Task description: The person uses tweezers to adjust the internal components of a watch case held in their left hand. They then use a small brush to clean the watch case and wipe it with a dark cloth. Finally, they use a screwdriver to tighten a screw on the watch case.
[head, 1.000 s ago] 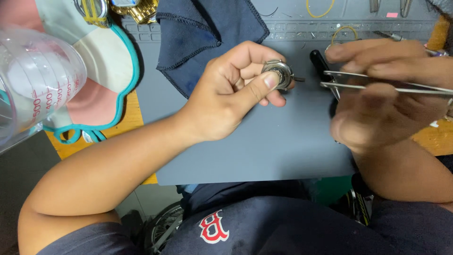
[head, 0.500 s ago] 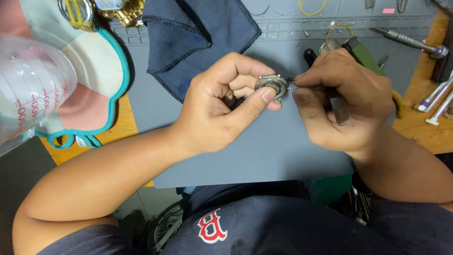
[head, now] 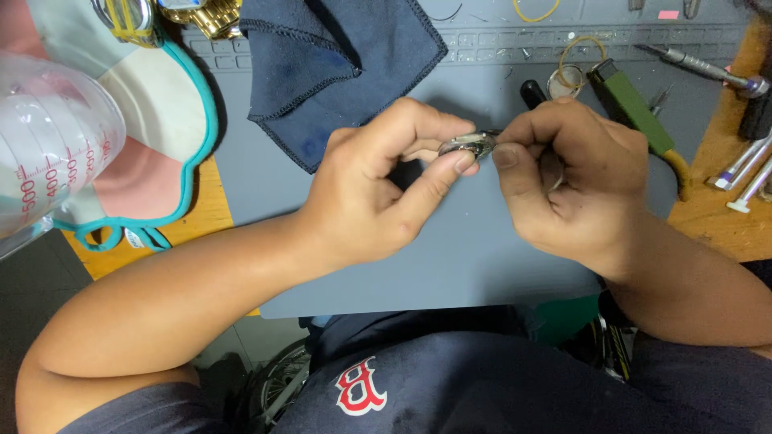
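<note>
Metal is glinting between our hands: we are pinching a small round watch case (head: 468,145) in the fingertips of our left hand (head: 378,197), thumb under its edge and fingers curled over the top, just above the middle of the grey mat (head: 450,265) on the desk (head: 716,217). Our right hand (head: 575,181) is closing against the case from the right, thumb and forefinger pressed together at its rim; whether they are gripping a slim tool there, we cannot tell, since the fingers are hiding it.

Farther away, a dark blue cloth (head: 338,64) is lying crumpled on the mat. To its right a green-handled tool (head: 631,104) and a yellow rubber band (head: 581,52) are sitting near a small ring-shaped part (head: 566,80). A clear measuring jug (head: 48,149) is standing at the far left over a teal-edged pad (head: 165,120), and loose screwdrivers (head: 744,173) are resting on the wood at the right.

We are judging the hold as delicate: the case is being kept by fingertips alone, so too much sideways force from the right hand could be twisting it free and dropping it to the mat, or letting whatever is pressed at the rim slip and scratch the metal.
</note>
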